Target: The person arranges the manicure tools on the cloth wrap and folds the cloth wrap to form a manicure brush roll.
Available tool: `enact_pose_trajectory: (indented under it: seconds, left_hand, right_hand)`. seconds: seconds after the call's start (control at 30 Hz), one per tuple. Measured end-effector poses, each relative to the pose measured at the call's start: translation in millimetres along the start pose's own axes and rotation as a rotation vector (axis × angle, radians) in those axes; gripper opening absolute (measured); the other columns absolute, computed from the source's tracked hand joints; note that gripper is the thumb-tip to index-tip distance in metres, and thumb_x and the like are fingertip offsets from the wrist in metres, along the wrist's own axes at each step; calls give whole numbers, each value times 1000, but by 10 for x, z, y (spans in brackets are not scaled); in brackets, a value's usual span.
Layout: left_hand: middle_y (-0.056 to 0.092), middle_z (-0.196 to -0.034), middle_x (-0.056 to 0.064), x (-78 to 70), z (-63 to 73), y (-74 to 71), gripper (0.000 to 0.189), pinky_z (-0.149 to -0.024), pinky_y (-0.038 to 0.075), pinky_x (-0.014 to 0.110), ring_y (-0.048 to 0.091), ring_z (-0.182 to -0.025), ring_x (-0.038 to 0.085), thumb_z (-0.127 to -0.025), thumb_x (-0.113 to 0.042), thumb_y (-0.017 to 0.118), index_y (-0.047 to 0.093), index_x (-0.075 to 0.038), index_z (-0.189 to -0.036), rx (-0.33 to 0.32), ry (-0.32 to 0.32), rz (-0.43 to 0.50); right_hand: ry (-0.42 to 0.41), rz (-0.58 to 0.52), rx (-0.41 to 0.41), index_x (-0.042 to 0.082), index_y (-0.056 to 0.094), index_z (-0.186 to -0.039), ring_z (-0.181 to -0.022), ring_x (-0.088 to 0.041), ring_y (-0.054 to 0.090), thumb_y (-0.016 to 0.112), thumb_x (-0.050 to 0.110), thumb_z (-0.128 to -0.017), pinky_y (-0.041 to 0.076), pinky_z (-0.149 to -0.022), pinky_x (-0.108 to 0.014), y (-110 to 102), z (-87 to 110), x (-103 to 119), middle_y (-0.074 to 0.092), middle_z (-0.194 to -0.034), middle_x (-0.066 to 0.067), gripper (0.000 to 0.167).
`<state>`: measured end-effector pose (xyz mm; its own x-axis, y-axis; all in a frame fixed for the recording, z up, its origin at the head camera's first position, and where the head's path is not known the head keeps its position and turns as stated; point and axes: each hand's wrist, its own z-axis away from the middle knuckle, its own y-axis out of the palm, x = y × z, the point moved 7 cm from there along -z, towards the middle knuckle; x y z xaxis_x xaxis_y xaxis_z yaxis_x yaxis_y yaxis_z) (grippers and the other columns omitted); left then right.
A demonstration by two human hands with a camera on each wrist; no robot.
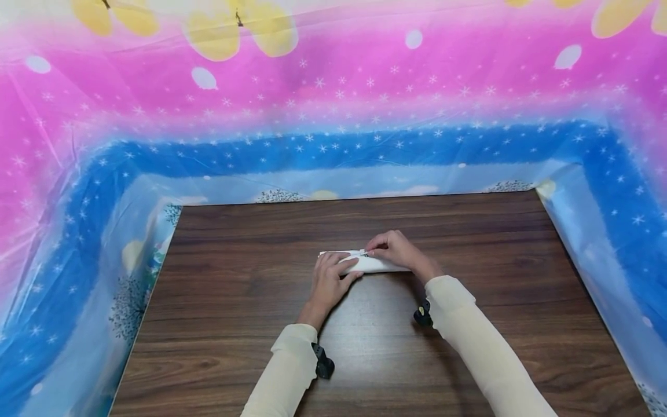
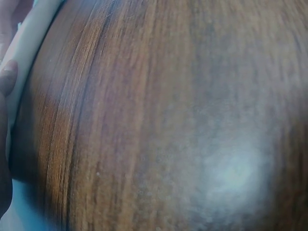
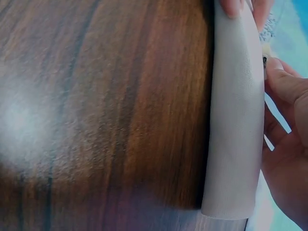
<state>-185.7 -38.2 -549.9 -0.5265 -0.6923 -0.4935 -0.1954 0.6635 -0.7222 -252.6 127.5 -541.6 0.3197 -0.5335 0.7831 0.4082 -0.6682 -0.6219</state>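
Observation:
A long, narrow white zippered pouch [image 1: 379, 266] lies across the table, its length running left to right. My left hand [image 1: 329, 280] grips its left end, with fingers over the top and the thumb at the near side. At the pouch's upper far edge, my right hand [image 1: 400, 251] pinches a small zipper pull [image 3: 265, 60] between thumb and fingertips. In the right wrist view, the smooth near side of the pouch [image 3: 236, 115] faces the camera. Only a strip of the pouch [image 2: 30, 45] and part of the left hand show in the left wrist view.
The dark wood-grain table [image 1: 250, 243] extends around both hands. A pink and blue patterned cloth [image 1: 354, 150] hangs behind it and along both sides. Each sleeve carries a black wrist device, one on the left [image 1: 323, 362] and one on the right [image 1: 422, 313].

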Motion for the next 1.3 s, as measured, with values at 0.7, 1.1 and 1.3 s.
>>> enact_pose_trajectory:
  seconds: [0.7,1.1,1.3]
  left_hand:
    - [77,-108,7,-29,52,12,32,-97,50,44,67,-103,29,-80,-35,83,81,-15,-104,-79,47,-53]
    - [76,-112,5,-5,77,33,32,-98,50,42,67,-105,27,-83,-37,81,81,-15,-107,-37,45,-50]
    - [75,-114,8,6,87,-10,35,-103,47,48,67,-108,27,-82,-33,83,78,-12,-109,-47,70,-11]
  right_hand:
    - [-224,299,7,14,76,-105,-108,-19,70,63,12,-100,57,-92,-39,142,200,76,71,-119,-3,14]
    - [-210,279,5,14,77,-107,-108,-18,69,63,16,-101,56,-93,-39,185,264,55,69,-117,-2,15]
    - [-146,206,-52,13,74,-119,-118,-24,68,62,19,-102,54,-101,-45,169,309,-1,71,-126,-6,22]
